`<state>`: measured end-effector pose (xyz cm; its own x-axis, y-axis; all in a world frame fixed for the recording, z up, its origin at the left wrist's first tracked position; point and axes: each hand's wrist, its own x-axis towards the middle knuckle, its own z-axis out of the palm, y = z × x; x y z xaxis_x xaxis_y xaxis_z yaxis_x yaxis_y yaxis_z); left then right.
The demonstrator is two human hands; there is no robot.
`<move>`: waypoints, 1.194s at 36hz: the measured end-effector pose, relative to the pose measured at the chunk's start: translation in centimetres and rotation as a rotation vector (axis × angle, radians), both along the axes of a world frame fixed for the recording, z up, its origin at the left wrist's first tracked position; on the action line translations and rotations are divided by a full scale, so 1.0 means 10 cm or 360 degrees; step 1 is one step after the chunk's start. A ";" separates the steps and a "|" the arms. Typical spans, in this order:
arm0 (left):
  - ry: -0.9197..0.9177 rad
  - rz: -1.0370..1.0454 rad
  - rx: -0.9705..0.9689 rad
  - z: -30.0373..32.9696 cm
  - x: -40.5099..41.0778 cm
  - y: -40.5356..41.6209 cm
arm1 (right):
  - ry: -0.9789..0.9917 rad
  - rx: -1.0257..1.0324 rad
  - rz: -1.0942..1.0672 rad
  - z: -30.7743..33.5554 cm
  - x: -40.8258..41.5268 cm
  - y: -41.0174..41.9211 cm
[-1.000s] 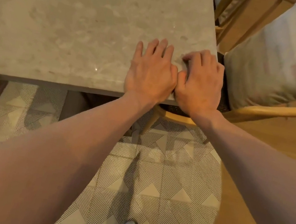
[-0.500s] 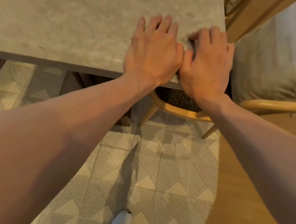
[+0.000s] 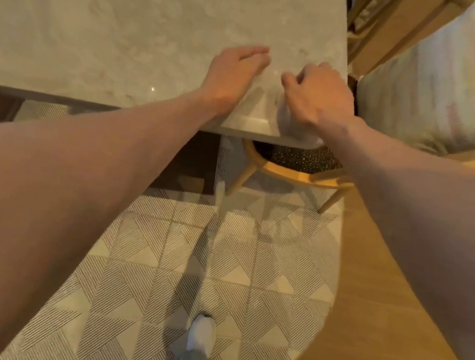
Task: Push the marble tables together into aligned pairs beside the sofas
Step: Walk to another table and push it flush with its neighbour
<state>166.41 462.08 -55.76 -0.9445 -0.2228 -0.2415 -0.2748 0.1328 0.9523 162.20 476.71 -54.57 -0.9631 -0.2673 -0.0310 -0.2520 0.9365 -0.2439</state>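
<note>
A pale marble table (image 3: 130,23) fills the upper left of the head view, its front edge running across towards me. Both my hands are at its front right corner, a small gap between them. My left hand (image 3: 234,73) is tilted up on its edge with straight fingers, holding nothing. My right hand (image 3: 315,95) rests near the corner with loosely curled fingers and the thumb pointing left, empty. No second table or sofa is in view.
A wooden chair (image 3: 293,174) with a dark woven seat sits tucked under the table's corner, a pale cushion (image 3: 450,83) on it to the right. A patterned rug (image 3: 215,269) lies under my foot (image 3: 201,333). Wood floor (image 3: 375,341) lies to the right.
My hands were flat and side by side on the marble; now they have parted, the left tipped up and the right curled. The table edge sits lower in view.
</note>
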 end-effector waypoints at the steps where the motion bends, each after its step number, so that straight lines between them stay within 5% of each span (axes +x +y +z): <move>1: 0.0002 0.0065 0.0088 0.12 0.09 -0.13 | -0.0100 -0.0176 -0.0050 0.14 0.03 -0.09; 7: 0.0153 0.0461 0.0372 1.04 0.74 -1.03 | -0.0388 -0.1348 -0.0223 1.02 0.63 -1.09; 14: 0.0382 0.0780 0.0341 2.06 1.63 -2.45 | -0.0722 -0.1758 -0.0164 1.97 1.30 -2.42; 21: 0.0477 0.0815 0.0348 2.51 2.34 -3.87 | -0.0901 -0.1679 0.0119 2.52 1.75 -3.69; 28: 0.0596 0.0783 0.0421 3.03 2.56 -5.08 | -0.0696 -0.1726 0.0152 3.03 1.93 -4.76; 35: 0.0660 0.0621 0.0436 3.46 2.35 -5.58 | -0.0541 -0.1902 0.0081 3.30 1.89 -5.60; 43: 0.0569 0.0479 0.0370 3.20 1.63 -6.17 | -0.0461 -0.1930 -0.0020 3.07 1.26 -6.26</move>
